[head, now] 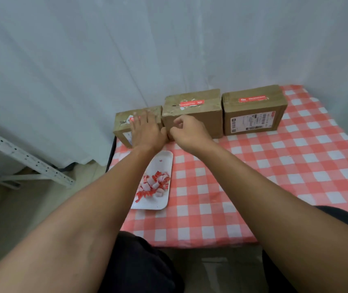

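Left hand (pixel 145 132) lies flat, fingers straight, on the small cardboard box (pixel 120 128) at centre frame. Right hand (pixel 188 129) curls its fingers against the middle cardboard box (pixel 210 114); whether it grips anything is unclear.

Three cardboard boxes (pixel 120 127) (pixel 202 115) (pixel 253 111), one white tray (pixel 160 161), and one heap of sticker scraps (pixel 154 182), too many to count.

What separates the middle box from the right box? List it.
The middle box has a torn sticker, the right box a whole one. The right box shows a shipping label, the middle box none. Fingers pick at the middle box, not the right box. Both: brown cardboard.
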